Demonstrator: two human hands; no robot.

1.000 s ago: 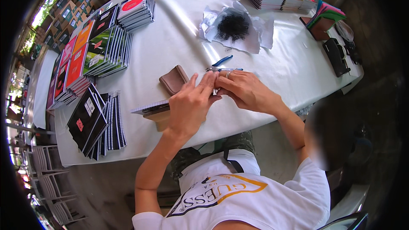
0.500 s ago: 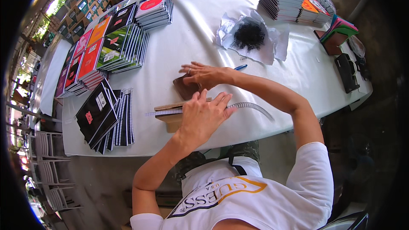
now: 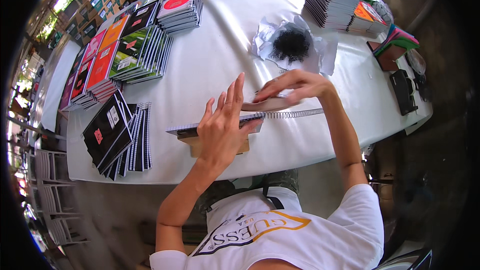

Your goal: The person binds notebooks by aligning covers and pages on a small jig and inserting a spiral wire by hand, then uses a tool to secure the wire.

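Notebook [image 3: 181,129], 1, above a tan block [image 3: 197,149] near the front edge of the white-covered counter [image 3: 215,35]. Left hand [image 3: 220,132] over it, fingers straight and spread. Right hand [image 3: 302,87], motion-blurred, fingers gripping 1 brown curved pad [image 3: 267,104] just beyond the notebook. Spiral coil [image 3: 297,114], 1, its free length trailing from the notebook's right end: binding judged begun, not finished; how far it is threaded cannot be told behind the hand. Apparently left: seating and trimming that length. Apparently done: coloured notebook stacks [image 3: 102,65] at left. Fanned black notebooks [image 3: 107,130], 1 pile: status uncertain.
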